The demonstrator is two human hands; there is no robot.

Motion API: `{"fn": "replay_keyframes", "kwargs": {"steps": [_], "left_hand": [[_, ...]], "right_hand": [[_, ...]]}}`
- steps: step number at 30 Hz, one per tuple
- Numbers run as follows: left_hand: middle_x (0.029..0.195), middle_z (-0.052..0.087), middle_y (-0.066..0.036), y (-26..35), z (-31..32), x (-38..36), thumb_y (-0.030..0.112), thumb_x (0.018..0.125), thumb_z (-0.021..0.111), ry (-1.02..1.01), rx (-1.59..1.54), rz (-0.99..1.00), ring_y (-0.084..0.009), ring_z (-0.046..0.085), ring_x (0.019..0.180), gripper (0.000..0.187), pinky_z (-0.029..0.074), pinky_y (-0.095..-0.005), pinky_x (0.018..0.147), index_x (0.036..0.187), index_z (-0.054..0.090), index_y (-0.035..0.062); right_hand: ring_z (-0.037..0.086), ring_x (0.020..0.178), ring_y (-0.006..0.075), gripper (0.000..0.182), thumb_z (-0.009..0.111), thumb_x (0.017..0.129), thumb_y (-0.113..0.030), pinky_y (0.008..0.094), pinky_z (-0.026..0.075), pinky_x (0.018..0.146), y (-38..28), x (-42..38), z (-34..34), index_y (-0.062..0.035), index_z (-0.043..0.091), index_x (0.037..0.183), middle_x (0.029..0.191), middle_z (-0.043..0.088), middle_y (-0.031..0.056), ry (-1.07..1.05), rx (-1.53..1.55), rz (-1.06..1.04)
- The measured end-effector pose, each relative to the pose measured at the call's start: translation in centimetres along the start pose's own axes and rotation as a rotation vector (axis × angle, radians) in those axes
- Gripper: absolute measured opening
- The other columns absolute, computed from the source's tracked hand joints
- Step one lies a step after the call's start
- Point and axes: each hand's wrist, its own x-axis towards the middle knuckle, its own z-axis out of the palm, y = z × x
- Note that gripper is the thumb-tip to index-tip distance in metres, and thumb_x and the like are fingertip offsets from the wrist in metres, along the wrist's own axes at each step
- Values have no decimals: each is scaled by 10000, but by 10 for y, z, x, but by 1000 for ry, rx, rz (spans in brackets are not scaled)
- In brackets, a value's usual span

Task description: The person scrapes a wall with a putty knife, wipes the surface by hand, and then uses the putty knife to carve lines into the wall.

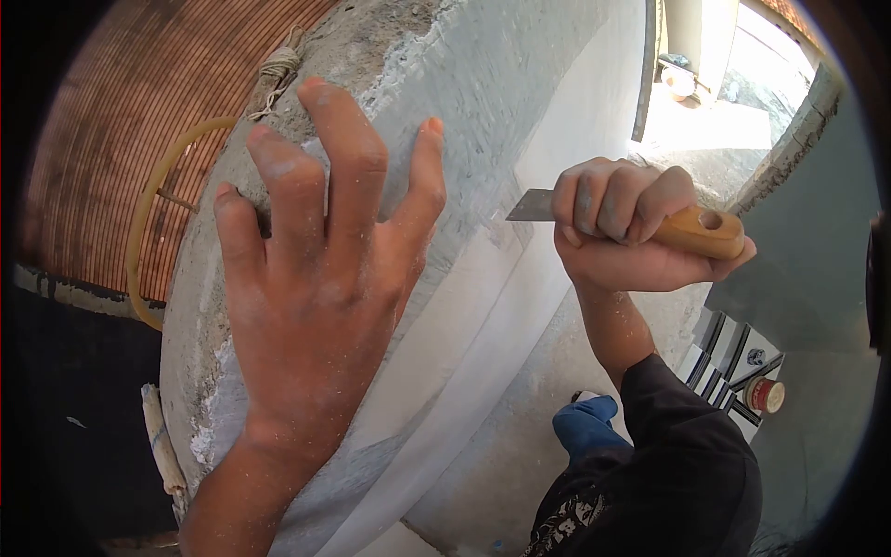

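Observation:
My left hand (316, 269) is dusted white, its fingers spread and braced on the rough top edge of a grey concrete wall (520, 102). My right hand (631, 232) grips the wooden handle of a putty knife (691, 230). The metal blade (531, 206) lies flat against the smoother whitish face of the wall, just right of my left hand. A dark sleeve covers my right forearm.
A brown ribbed roof (139, 121) lies far below on the left, with a yellow hose (153, 200) and a knot of rope (277, 70). Down on the right are a small red-lidded can (767, 395), patterned tiles (733, 357) and a blue-clad leg (587, 422). A bright opening shows at the upper right.

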Motion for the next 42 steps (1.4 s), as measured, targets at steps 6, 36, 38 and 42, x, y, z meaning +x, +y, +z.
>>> {"fn": "replay_keyframes", "kwargs": {"steps": [6,36,38,42], "left_hand": [[1426,415,-138,1,-1,1,532,806,674,-2,6,2,-294,498,1147,615,490,-399,848,1385,504,414],[1421,418,-160,-1,-5,0,529,824,659,-50,-27,11,-309,497,1148,602,483,-416,858,1392,505,399],[1423,419,-161,-2,-6,1,532,823,659,-44,-44,13,-309,501,1147,606,484,-414,852,1394,502,400],[1427,422,-162,-1,-7,1,536,827,655,-50,-53,11,-308,503,1150,604,484,-413,845,1395,501,399]], "right_hand": [[315,416,182,929,107,707,-966,344,312,425,19,-10,-11,-95,424,638,484,378,41,60,-8,38],[291,411,175,887,133,764,-914,339,310,433,27,-10,-13,-90,437,641,483,366,40,81,-35,30],[286,413,170,885,124,768,-912,341,315,433,5,-1,-13,-93,434,640,480,360,36,-2,3,-3],[250,413,159,891,123,758,-926,330,282,425,18,-8,-13,-96,427,647,469,338,26,59,-13,-6]]}}
